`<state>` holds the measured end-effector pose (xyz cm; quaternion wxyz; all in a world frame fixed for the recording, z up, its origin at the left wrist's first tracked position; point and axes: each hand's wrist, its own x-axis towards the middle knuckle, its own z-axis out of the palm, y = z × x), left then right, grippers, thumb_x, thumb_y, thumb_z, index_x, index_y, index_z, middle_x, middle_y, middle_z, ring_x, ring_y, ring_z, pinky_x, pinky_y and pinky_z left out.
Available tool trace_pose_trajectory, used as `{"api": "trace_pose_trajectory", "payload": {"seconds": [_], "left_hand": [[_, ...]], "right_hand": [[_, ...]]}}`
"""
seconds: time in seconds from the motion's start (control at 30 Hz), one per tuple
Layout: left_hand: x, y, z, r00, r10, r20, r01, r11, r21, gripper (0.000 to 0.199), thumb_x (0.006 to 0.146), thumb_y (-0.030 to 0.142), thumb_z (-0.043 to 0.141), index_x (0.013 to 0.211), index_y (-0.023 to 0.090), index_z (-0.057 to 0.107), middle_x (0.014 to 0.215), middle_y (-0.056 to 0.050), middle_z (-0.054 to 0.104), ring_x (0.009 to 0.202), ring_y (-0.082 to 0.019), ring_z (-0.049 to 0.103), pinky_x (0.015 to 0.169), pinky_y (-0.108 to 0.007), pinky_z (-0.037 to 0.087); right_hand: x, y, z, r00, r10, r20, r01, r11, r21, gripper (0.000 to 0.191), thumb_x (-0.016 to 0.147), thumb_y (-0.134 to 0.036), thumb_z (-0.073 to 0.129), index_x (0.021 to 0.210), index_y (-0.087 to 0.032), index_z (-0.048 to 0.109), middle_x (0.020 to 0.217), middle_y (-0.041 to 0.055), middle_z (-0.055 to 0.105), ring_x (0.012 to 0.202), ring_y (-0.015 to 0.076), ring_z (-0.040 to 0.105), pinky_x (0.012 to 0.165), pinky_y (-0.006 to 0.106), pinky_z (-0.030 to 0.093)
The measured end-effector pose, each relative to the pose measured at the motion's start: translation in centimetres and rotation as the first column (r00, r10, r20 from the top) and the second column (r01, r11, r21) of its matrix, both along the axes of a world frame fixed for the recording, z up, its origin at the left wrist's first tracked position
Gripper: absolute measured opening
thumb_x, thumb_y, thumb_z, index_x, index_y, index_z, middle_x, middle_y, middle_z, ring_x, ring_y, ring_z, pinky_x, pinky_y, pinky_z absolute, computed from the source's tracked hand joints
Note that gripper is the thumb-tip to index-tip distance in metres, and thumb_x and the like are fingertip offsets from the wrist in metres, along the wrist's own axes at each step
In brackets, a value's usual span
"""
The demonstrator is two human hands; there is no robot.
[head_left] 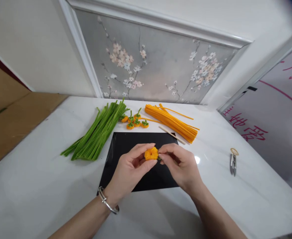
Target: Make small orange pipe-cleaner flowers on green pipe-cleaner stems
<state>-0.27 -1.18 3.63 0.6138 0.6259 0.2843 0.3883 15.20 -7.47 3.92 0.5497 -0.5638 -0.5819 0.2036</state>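
Note:
A small orange fuzzy piece (pixel 151 153), lobed like a little pumpkin or flower, is held over the black mat (pixel 146 179). My left hand (pixel 132 167) grips it between thumb and fingers from the left. At its right side my right hand (pixel 182 164) is closed in a pinch, with a bit of something dark green showing at the fingertips. Behind the mat lie several finished-looking orange pieces with green tops (pixel 137 122). To their left is a bundle of green fuzzy stems (pixel 98 132), and to their right a bundle of orange ones (pixel 172 122).
A thin pale stick (pixel 172 134) crosses the mat's back right corner. Small metal snips (pixel 233 162) lie on the white table (pixel 235 202) at the right. Cardboard (pixel 18 119) stands at the left, a whiteboard with red writing (pixel 272 109) at the right.

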Motion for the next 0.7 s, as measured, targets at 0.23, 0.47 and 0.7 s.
{"api": "trace_pose_trajectory", "payload": {"seconds": [0.23,0.47,0.7], "left_hand": [[-0.09,-0.11,-0.32,1.0,-0.012,-0.004,0.012,1.0,0.018,0.035,0.077,0.017,0.07,0.111,0.026,0.07,0.104,-0.003,0.064,0.095,-0.016,0.061,0.085,-0.027,0.053],[-0.05,-0.09,-0.24,0.999,-0.027,-0.026,0.03,0.994,0.104,0.03,0.079,0.017,0.066,0.108,0.024,0.071,0.104,-0.005,0.063,0.089,-0.015,0.061,0.076,-0.024,0.054],[-0.39,-0.21,-0.05,0.997,-0.074,-0.036,0.078,0.988,0.136,0.029,0.081,0.016,0.064,0.109,0.025,0.07,0.107,-0.005,0.059,0.088,-0.016,0.059,0.074,-0.023,0.052]], "right_hand": [[-0.39,0.11,-0.24,0.955,-0.129,0.267,0.056,0.963,0.263,0.018,0.088,-0.01,0.051,0.086,-0.021,0.065,0.085,0.0061,0.068,0.078,0.0168,0.066,0.069,0.029,0.057],[-0.23,0.01,-0.18,0.95,-0.062,0.306,-0.009,0.974,0.226,0.017,0.089,-0.008,0.046,0.088,-0.019,0.059,0.085,0.007,0.063,0.079,0.0169,0.062,0.07,0.03,0.055],[0.04,-0.15,-0.02,0.926,-0.023,0.377,-0.065,0.973,0.22,0.02,0.09,-0.006,0.041,0.09,-0.019,0.056,0.087,0.0076,0.06,0.08,0.0165,0.059,0.07,0.03,0.053]]}}
